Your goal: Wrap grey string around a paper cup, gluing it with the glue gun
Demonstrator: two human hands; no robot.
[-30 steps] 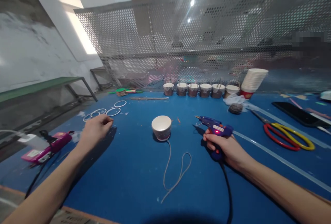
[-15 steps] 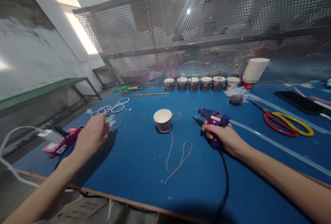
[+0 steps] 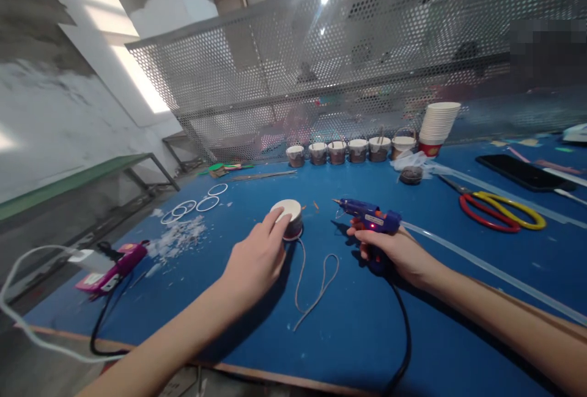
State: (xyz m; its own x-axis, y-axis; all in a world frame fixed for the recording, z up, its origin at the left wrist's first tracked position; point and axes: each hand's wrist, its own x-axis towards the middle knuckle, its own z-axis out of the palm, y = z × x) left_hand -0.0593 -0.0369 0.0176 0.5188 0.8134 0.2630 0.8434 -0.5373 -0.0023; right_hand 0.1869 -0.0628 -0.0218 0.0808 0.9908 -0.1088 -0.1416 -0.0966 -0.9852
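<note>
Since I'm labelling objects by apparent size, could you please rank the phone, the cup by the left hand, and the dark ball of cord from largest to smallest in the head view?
1. Phone
2. Cup by the left hand
3. Dark ball of cord

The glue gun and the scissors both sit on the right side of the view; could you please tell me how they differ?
The glue gun is gripped in the right hand, while the scissors lie on the table. The glue gun is mostly blue with a glowing red light; the scissors have one red and one yellow handle. Both narrow to a tip.
</note>
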